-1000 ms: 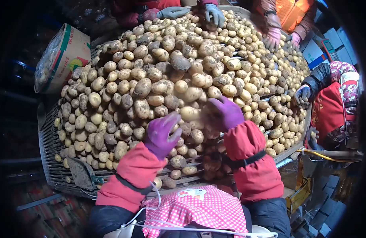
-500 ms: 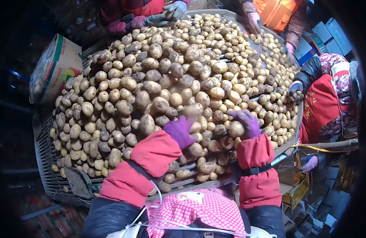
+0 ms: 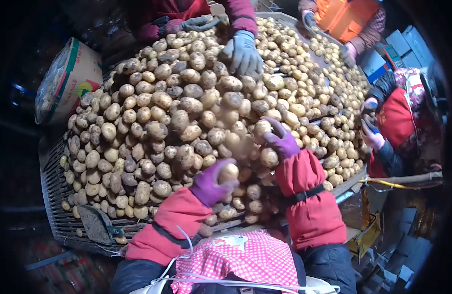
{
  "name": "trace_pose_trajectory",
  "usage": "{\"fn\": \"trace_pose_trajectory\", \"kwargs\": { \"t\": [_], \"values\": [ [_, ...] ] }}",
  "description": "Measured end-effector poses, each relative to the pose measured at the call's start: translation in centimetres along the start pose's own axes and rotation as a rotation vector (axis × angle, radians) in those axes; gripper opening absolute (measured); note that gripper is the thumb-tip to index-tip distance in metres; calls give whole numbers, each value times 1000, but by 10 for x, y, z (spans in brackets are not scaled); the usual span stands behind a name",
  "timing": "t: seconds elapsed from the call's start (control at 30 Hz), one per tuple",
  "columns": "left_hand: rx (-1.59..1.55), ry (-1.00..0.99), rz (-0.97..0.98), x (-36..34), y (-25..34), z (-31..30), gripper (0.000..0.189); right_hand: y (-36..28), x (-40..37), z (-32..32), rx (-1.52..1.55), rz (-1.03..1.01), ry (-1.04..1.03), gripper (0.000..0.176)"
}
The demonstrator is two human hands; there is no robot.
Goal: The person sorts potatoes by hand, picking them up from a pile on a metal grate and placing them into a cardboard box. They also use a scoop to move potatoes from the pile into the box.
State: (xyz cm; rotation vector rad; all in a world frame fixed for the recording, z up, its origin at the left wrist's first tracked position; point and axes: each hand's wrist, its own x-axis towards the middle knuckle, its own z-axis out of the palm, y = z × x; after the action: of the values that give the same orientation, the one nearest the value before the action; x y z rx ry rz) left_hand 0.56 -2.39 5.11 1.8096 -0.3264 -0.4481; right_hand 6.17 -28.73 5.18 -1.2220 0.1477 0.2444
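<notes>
Potatoes (image 3: 157,130) lie heaped on a slatted table in front of me. My left hand (image 3: 212,183), in a purple glove, is closed round a pale potato (image 3: 228,174) near the front of the heap. Farther forward and to the right, my right hand (image 3: 281,138), gloved in purple too, has its thumb and fingers round another potato (image 3: 262,128). A second potato (image 3: 269,157) is just below that palm. Between my hands the potatoes are blurred.
Across the heap, a co-worker's grey-gloved hand (image 3: 245,55) reaches onto the potatoes. Other people stand at the back right and right side. A banana carton (image 3: 81,73) is at the left; a scoop (image 3: 95,224) lies front left on the slats (image 3: 54,196).
My right hand has moved forward and left, my left hand slightly back and left, now with a potato. The co-worker's grey glove has come down onto the heap.
</notes>
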Motion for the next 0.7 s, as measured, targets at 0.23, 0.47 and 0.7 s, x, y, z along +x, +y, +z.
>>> {"fn": "trace_pose_trajectory", "kwargs": {
  "t": [0.23,0.47,0.7],
  "values": [
    [-1248,-177,-419,-3,18,11,81,38,-102,2,1034,-43,21,56],
    [869,-291,295,-23,55,43,71,51,-210,-6,1050,-69,289,61],
    [-671,-514,-164,-42,76,101,74,85,-332,-71,1271,-168,699,59]
  ]
}}
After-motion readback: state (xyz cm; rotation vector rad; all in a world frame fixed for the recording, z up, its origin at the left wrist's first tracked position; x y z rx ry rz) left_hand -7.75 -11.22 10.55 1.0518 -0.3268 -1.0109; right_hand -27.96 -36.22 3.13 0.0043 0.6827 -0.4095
